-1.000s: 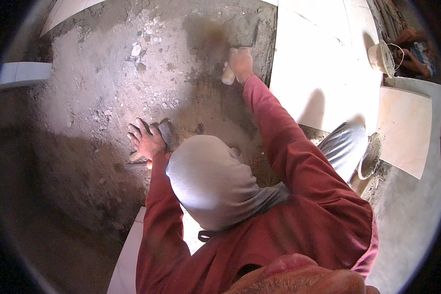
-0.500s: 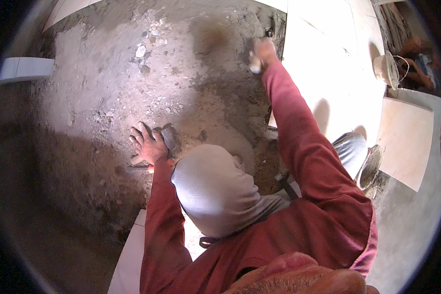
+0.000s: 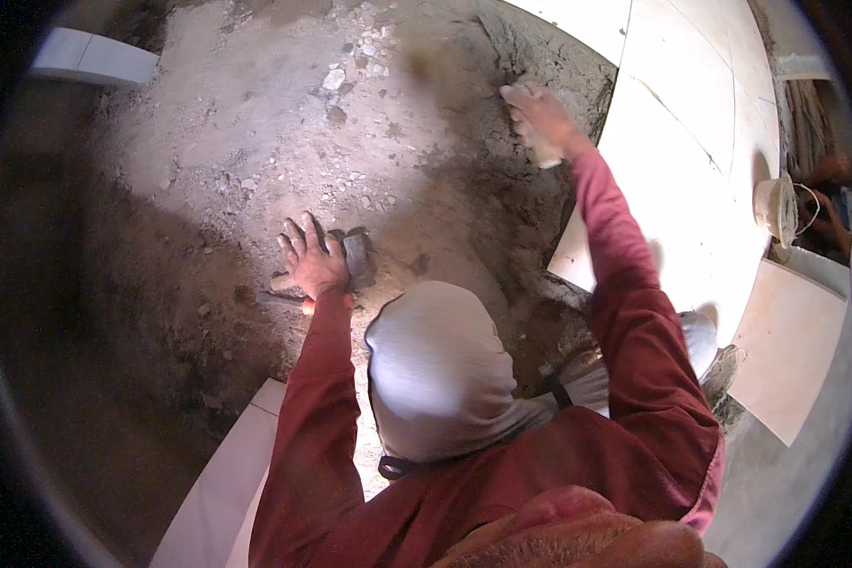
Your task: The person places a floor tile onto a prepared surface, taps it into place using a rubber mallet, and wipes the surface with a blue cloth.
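My left hand (image 3: pixel 317 267) leans flat on the rough dirt ground (image 3: pixel 256 180), fingers spread and holding nothing. Right beside its thumb is a small grey block (image 3: pixel 355 256). Under that wrist lies a thin tool with an orange part (image 3: pixel 309 306), mostly covered. Farther off to the right, my right hand (image 3: pixel 544 118) is closed round a pale-handled tool (image 3: pixel 546 154). The handle end points back toward me; its working end is hidden by the hand. That hand is low over damp grey mortar (image 3: pixel 516 180), just left of the laid tiles' edge.
Large pale tiles (image 3: pixel 672 123) cover the right side, brightly lit. A bucket (image 3: pixel 774 210) with a wire handle stands on them; a loose beige tile (image 3: pixel 788 350) lies nearer. My bent knee (image 3: pixel 435 369) is between my arms. Stones (image 3: pixel 334 79) dot the dirt. More tiles (image 3: pixel 220 483) lie at lower left.
My right hand has come nearer along the mortar beside the tile edge, still gripping the tool. The left hand stays planted by the grey block. The whole view has shifted.
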The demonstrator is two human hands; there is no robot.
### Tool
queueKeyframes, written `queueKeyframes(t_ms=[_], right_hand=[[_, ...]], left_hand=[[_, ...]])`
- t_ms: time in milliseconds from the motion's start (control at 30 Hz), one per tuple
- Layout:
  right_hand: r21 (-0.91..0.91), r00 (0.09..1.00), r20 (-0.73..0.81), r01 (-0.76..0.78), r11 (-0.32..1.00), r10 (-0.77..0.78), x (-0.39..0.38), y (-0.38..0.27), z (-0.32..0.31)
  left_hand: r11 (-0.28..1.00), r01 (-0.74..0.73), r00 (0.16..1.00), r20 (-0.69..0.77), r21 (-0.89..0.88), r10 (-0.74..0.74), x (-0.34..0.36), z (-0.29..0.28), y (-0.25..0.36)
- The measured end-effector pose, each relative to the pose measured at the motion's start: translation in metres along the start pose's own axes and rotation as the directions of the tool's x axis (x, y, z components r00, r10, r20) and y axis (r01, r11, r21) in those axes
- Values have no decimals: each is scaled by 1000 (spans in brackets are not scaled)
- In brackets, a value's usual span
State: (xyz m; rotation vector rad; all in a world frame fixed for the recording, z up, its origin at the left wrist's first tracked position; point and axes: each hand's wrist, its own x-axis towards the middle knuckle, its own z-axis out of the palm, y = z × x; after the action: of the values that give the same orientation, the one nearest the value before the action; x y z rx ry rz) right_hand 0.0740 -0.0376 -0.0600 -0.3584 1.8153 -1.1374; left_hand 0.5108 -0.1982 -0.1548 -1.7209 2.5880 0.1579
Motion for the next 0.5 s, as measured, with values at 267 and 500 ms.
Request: queueKeyframes(t_ms=[267, 500], right_hand=[[-969, 906, 102, 184, 165, -411, -70, -1, -39], [-979, 935, 95, 150, 138, -342, 76, -22, -22]], left_hand=[[1000, 14, 1000, -21, -8, -14, 0, 2, -1], [1000, 11, 1000, -8, -17, -11, 0, 2, -1]])
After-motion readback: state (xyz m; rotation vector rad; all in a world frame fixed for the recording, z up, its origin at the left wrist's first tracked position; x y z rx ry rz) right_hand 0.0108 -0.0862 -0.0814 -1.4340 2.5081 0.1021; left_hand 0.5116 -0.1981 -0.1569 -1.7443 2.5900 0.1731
